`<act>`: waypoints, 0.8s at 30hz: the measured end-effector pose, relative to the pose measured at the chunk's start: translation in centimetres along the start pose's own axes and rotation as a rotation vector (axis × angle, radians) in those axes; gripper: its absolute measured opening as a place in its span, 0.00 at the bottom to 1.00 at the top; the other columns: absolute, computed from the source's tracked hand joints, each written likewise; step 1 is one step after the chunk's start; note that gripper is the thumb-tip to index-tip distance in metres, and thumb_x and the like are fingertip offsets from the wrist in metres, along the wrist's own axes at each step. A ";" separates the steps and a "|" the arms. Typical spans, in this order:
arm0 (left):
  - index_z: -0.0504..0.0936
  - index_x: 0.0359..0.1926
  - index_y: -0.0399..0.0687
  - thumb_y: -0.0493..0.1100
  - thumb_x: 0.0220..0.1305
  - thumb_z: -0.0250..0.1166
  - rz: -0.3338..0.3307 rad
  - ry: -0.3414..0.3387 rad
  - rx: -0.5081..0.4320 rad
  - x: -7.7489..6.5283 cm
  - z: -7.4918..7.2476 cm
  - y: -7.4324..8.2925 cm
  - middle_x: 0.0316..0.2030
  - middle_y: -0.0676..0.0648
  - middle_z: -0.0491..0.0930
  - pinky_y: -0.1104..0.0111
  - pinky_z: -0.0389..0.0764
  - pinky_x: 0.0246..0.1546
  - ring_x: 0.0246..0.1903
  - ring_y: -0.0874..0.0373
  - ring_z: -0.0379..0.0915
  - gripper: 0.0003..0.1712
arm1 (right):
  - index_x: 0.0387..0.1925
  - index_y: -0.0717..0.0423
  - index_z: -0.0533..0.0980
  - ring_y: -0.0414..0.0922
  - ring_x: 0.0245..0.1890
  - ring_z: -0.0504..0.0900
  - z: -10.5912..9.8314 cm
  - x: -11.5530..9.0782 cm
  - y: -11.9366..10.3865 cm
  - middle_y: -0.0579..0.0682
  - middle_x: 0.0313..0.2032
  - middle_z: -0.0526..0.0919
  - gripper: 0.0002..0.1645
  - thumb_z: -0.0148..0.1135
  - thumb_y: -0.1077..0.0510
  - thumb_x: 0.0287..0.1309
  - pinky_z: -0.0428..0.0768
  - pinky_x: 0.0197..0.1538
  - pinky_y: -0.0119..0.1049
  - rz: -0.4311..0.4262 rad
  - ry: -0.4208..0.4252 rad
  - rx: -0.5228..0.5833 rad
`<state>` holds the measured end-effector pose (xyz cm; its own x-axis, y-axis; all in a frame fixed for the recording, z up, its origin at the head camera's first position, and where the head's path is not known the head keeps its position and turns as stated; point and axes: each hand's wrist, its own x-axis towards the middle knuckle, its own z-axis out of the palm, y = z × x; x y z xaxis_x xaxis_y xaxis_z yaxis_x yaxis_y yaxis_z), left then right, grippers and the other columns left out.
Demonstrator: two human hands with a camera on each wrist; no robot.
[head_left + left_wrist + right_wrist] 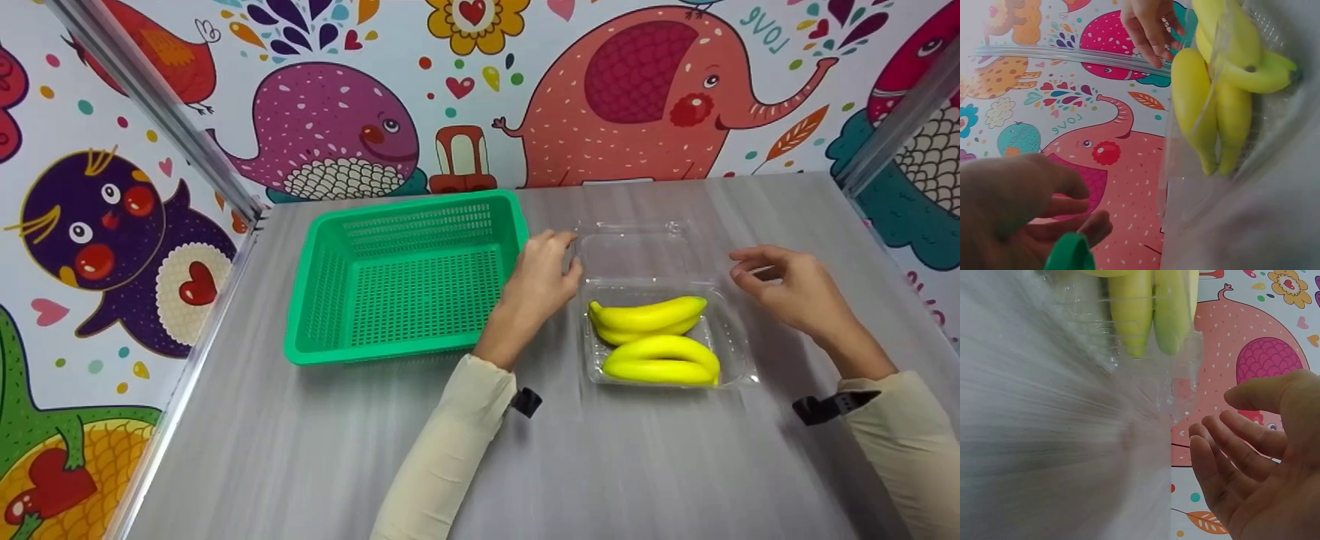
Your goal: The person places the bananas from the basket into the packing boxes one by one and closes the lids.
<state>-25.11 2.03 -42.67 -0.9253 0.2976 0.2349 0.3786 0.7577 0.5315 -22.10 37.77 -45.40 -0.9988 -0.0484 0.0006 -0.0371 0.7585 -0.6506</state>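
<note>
A clear plastic clamshell box [739,349] lies on the table with its lid [637,251] folded back toward the wall. Several yellow bananas [660,360] rest inside it in two bunches; the left wrist view shows the bananas [1193,101] through the clear side. My left hand [541,274] hovers between the green basket [409,352] and the lid's left edge, fingers loosely bent, holding nothing. To the right of the lid, my right hand [787,289] is held with relaxed fingers apart from the box. The right wrist view shows the right hand's fingers [1241,450] spread and bare.
The green basket is a perforated rectangular tub on the left half of the grey table [315,450]. A wall [465,82] with cartoon animals stands behind, and a metal post [161,105] rises at the left corner. Both wrists wear black straps [526,403].
</note>
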 end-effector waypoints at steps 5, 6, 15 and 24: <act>0.87 0.62 0.37 0.39 0.75 0.67 -0.035 -0.075 0.060 1.5 0.8 0.4 0.51 0.42 0.90 0.70 0.90 0.49 0.45 0.54 0.88 0.19 | 0.69 0.58 0.80 0.60 0.55 0.81 0.3 0.3 0.2 0.66 0.61 0.84 0.29 0.58 0.44 0.80 0.82 0.37 0.21 0.042 -0.013 0.015; 0.87 0.60 0.38 0.39 0.75 0.67 -0.039 -0.084 0.067 1.6 1.0 0.3 0.49 0.42 0.91 0.71 0.90 0.45 0.42 0.55 0.88 0.17 | 0.69 0.58 0.79 0.59 0.55 0.81 0.4 0.4 0.2 0.66 0.61 0.84 0.30 0.58 0.43 0.80 0.82 0.37 0.22 0.045 -0.018 0.016; 0.90 0.51 0.40 0.38 0.75 0.65 -0.078 -0.094 0.190 2.6 2.0 0.6 0.40 0.45 0.91 0.73 0.84 0.31 0.31 0.58 0.83 0.11 | 0.71 0.60 0.78 0.60 0.56 0.82 0.7 0.9 0.4 0.68 0.64 0.82 0.33 0.57 0.42 0.80 0.81 0.38 0.20 0.082 -0.049 0.017; 0.90 0.56 0.43 0.42 0.75 0.69 -0.144 -0.189 0.262 3.2 2.3 1.4 0.47 0.46 0.91 0.67 0.90 0.44 0.39 0.56 0.89 0.14 | 0.71 0.62 0.78 0.52 0.47 0.81 1.7 1.4 0.3 0.66 0.62 0.84 0.34 0.57 0.41 0.79 0.83 0.38 0.25 0.095 -0.068 0.017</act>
<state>-27.60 5.40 -43.07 -0.9654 0.2607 0.0053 0.2490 0.9157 0.3156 -23.46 36.84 -46.93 -0.9934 -0.0217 -0.1128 0.0583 0.7509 -0.6578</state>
